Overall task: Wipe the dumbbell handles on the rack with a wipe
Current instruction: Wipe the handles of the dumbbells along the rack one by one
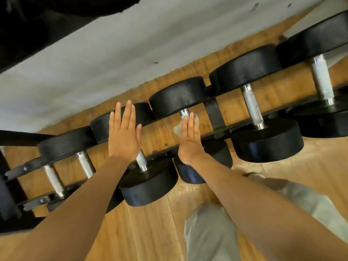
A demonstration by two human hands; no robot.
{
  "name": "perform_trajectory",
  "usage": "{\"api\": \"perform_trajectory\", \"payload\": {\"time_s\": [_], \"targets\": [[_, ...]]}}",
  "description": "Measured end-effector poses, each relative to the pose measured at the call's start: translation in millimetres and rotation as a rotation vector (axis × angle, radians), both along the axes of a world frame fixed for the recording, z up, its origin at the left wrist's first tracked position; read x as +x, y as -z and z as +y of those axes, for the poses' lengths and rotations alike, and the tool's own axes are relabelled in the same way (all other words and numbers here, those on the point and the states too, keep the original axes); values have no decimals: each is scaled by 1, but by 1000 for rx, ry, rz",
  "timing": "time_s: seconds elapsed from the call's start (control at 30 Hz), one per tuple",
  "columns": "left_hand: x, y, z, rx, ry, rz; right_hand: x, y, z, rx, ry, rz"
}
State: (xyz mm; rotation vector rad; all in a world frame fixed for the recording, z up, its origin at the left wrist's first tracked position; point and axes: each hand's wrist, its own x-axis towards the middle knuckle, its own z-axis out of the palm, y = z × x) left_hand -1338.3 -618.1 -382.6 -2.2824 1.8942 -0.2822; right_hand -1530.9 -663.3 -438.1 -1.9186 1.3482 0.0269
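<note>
Right hand [190, 137]: fingers straight, pressing the wipe [178, 128] on a dumbbell handle [184, 112].
Left hand [125, 134]: flat, empty, over the next handle [141, 160] left of it.
Rack [214, 113]: upright just right of the wipe.

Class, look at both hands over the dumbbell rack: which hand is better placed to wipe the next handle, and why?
Right. The right hand has the wipe under its straight fingers, on a dumbbell handle. The left hand is flat, without a wipe.

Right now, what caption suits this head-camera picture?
Right hand presses a wipe on a dumbbell handle; left hand hovers flat.
</note>
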Motion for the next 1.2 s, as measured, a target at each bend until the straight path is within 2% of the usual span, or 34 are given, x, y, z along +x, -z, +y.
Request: {"api": "perform_trajectory", "payload": {"time_s": [0.07,0.13,0.43,0.53,0.73,0.9,1.07,1.2], "targets": [[0,0,-1,-10,6,25,15,-1,7,34,252,-107],[0,-2,-2,-4,17,47,27,1,9,47,406,-147],[41,-20,4,184,285,-8,26,4,7,3,565,-269],[37,-16,5,176,261,-6,24,10,5,-88,662,-185],[32,-13,5,146,209,30,23,4,-2,-118,874,-237],[30,-13,6,149,197,29,37,4,16,46,778,-169],[32,-13,7,153,258,2,61,-1,6,-30,619,-31],[52,-20,4,188,417,13,76,-5,-11,-108,574,5]]}}
